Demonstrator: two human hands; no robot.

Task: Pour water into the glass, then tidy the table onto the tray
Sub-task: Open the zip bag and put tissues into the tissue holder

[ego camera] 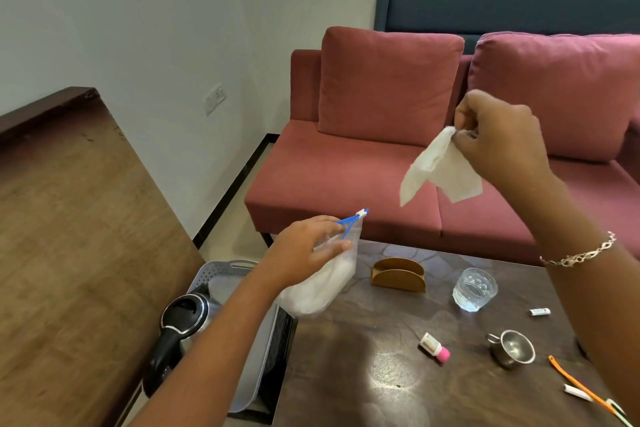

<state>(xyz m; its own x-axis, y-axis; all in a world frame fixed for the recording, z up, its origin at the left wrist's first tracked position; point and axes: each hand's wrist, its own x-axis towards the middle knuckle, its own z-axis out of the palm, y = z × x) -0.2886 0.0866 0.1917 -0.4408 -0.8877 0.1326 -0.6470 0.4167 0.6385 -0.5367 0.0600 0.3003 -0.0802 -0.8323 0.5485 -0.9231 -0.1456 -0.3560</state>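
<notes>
My left hand holds a clear zip bag with a blue slider, raised above the table's left edge. My right hand pinches a white tissue high in the air over the sofa. A glass with water in it stands on the dark table. The grey perforated tray sits left of the table, with a black and steel kettle on it. A gold napkin holder stands near the table's far edge.
On the table lie a small bottle with a pink cap, a small steel cup, a white tube and an orange toothbrush. A red sofa stands behind, a wooden surface to the left.
</notes>
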